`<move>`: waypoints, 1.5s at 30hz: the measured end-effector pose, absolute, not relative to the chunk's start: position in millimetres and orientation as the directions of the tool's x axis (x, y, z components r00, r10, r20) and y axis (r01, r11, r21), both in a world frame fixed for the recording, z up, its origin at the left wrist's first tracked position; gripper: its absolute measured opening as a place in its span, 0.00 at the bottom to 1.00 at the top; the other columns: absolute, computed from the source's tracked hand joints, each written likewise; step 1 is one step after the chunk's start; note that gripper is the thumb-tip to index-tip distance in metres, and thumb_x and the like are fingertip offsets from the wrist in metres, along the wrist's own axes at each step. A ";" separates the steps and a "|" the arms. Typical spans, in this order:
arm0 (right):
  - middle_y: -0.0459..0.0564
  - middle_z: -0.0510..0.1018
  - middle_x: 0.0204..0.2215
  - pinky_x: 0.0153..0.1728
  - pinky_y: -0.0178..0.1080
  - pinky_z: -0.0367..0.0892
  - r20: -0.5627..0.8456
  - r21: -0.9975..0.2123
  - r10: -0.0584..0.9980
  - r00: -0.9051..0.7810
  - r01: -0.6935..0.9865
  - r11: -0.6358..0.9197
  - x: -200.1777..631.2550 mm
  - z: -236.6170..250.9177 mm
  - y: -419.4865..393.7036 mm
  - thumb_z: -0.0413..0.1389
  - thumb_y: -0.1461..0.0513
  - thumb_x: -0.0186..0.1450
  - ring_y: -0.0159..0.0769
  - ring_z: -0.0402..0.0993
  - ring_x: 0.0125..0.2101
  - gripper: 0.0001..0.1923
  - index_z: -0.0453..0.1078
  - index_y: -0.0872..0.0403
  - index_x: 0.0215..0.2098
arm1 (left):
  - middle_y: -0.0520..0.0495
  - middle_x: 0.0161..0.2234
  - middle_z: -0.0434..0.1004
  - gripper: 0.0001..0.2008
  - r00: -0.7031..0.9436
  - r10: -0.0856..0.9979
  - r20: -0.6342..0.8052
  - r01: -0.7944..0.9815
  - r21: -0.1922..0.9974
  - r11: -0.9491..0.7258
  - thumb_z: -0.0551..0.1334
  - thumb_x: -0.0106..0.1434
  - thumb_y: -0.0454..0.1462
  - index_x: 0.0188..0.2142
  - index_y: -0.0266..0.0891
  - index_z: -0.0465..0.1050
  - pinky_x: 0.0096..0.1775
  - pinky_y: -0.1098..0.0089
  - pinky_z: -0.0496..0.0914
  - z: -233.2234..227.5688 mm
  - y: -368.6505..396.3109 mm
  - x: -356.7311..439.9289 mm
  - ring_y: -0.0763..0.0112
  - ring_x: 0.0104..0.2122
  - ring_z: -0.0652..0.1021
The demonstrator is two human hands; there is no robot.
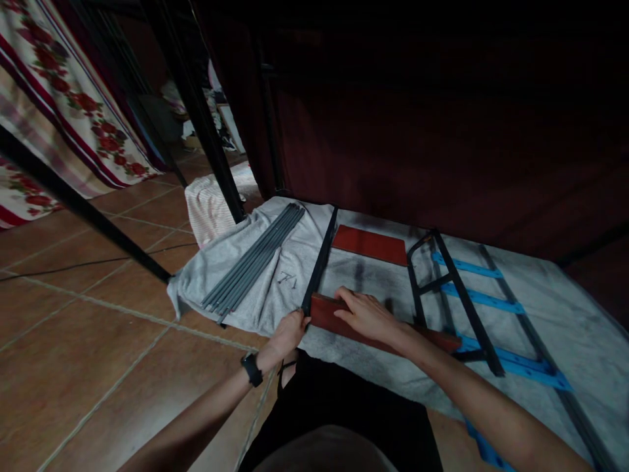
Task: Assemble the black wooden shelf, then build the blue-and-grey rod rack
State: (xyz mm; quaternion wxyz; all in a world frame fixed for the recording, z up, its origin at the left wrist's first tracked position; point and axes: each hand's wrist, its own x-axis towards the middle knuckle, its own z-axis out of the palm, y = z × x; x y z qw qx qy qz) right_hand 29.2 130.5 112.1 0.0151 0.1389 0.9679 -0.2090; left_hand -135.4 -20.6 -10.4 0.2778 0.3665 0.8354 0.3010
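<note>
Left hand (289, 330) grips the near end of a black metal bar (320, 262) on the grey cloth (275, 288). Right hand (366, 314) presses flat on a red-brown wooden board (327, 313) that meets the bar.

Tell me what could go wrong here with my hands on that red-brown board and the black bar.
The left hand grips the near end of the black bar right beside the red-brown board, so fingers could get pinched between them. The right hand presses on the board, which stands on edge on a soft grey cloth; it might tip. The bundle of grey rods lies near the cloth's edge and could roll off.
</note>
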 end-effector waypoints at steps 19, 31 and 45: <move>0.53 0.78 0.52 0.47 0.38 0.67 -0.113 -0.352 0.026 -0.993 0.064 0.934 -8.5 109.0 116.1 0.48 0.65 0.68 0.42 0.76 0.49 0.35 0.46 0.47 0.71 | 0.48 0.22 0.68 0.08 -0.573 0.807 -0.143 0.366 0.836 0.408 0.58 0.53 0.28 0.21 0.41 0.65 0.39 0.67 0.67 -9.7 -27.5 -138.2 0.65 0.30 0.73; 0.52 0.78 0.51 0.52 0.41 0.66 -0.123 -0.462 0.046 -0.991 0.098 0.881 -10.4 111.5 132.0 0.51 0.66 0.66 0.42 0.75 0.51 0.35 0.50 0.46 0.70 | 0.52 0.19 0.68 0.06 -0.614 0.722 -0.318 -0.034 0.925 0.379 0.58 0.52 0.31 0.20 0.37 0.68 0.28 0.73 0.65 -35.4 -18.1 -152.6 0.74 0.21 0.69; 0.52 0.77 0.53 0.54 0.42 0.66 -0.120 -0.489 0.036 -0.992 0.090 0.868 -9.5 114.1 135.3 0.51 0.66 0.67 0.42 0.73 0.53 0.35 0.50 0.46 0.70 | 0.54 0.17 0.67 0.04 -0.619 0.693 -0.370 -0.271 0.928 0.254 0.63 0.47 0.30 0.23 0.36 0.68 0.25 0.75 0.63 -42.2 -19.4 -151.8 0.78 0.18 0.68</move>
